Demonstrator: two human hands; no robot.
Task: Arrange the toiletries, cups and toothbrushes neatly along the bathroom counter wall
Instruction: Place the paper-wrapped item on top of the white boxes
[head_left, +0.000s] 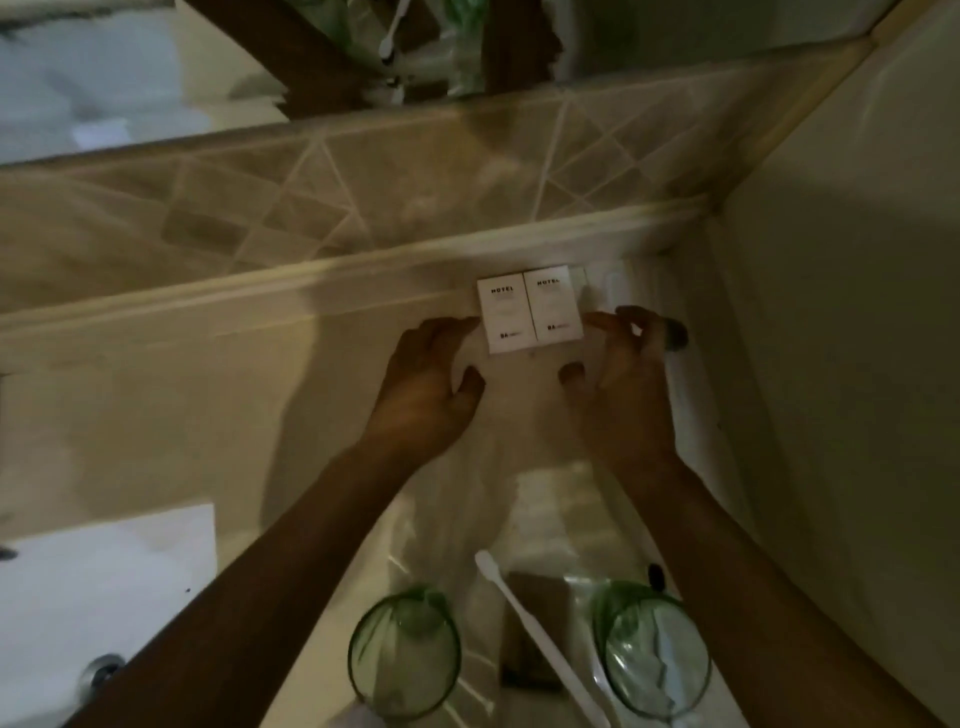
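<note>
Two white boxes (530, 310) against the tiled counter wall (311, 208), open fingers (460, 325) flanking them.

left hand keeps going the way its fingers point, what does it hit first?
Likely the nearer of the two white hotel boxes: the left hand has a fingertip at that box's left edge, contact unclear. Beyond sits the counter wall.

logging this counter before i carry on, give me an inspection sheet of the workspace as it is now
surface: pale counter, dim light, basin edge at lower left
job's things: two white hotel boxes side by side against the back ledge; two green cups near the front; white toothbrush lying between the cups
clutter: clear plastic wrap around the cups
hands: left hand and right hand flank the boxes, fingertips at their outer edges
cables: nothing seen
surroundings: tiled backsplash, mirror above, wall on the right
</note>
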